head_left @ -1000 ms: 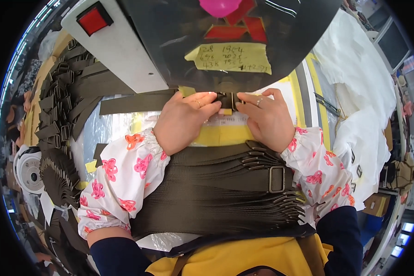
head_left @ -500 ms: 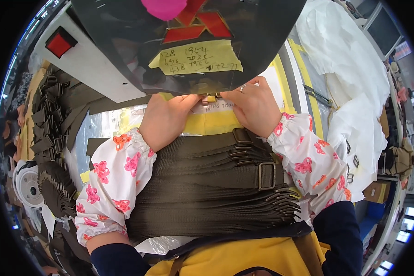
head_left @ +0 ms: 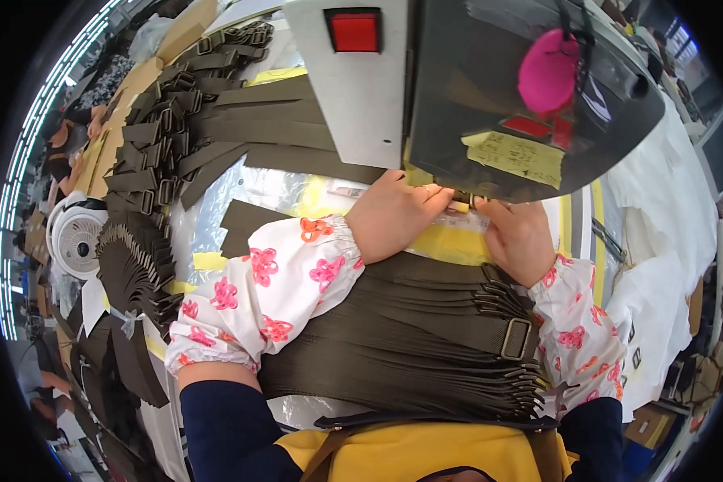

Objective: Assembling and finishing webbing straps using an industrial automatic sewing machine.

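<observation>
Under the lower edge of a dark machine head point(head_left: 490, 96), both my hands meet with their fingers pinched. My left hand point(head_left: 398, 213) is closed at the left of a small yellow block point(head_left: 459, 206); what its fingertips hold is hidden. My right hand point(head_left: 522, 237) is closed at the block's other side, its fingertips against a small brass-coloured metal piece point(head_left: 479, 200). Below my hands lies a thick stack of dark olive webbing straps point(head_left: 402, 337), fanned at the right end. A rectangular metal buckle point(head_left: 516, 339) sits on one of them.
More straps with buckles point(head_left: 161, 136) are heaped at the left, above a rolled bundle of webbing point(head_left: 132, 249). A white fan point(head_left: 76, 241) stands beside them. White sheeting point(head_left: 667, 249) covers the right side. The machine's pale arm point(head_left: 357, 96) carries a red switch. Other people's arms show at far left.
My view has turned to the left, so the machine, straps and hands appear further right and more of the left heap shows. Both hands stay pinched at the same spot under the machine.
</observation>
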{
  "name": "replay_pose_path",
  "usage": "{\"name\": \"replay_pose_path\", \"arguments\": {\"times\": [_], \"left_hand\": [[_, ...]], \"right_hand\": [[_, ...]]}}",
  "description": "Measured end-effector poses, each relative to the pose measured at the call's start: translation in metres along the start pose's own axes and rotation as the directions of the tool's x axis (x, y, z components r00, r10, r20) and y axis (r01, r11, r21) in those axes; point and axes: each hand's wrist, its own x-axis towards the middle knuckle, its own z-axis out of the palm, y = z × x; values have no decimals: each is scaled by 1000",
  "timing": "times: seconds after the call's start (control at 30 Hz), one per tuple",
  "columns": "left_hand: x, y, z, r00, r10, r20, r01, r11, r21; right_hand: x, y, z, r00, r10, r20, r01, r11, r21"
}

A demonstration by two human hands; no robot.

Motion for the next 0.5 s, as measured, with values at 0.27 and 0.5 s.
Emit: {"name": "replay_pose_path", "arguments": {"times": [0.27, 0.5], "left_hand": [[-9, -5, -16, 961, 275, -3, -275, 961, 24], [-2, -9, -3, 963, 232, -137, -241, 969, -56]], "right_hand": [[3, -19, 0, 988, -150, -32, 150, 989, -13], [-1, -12, 1, 992, -120, -37, 118, 991, -56]]}}
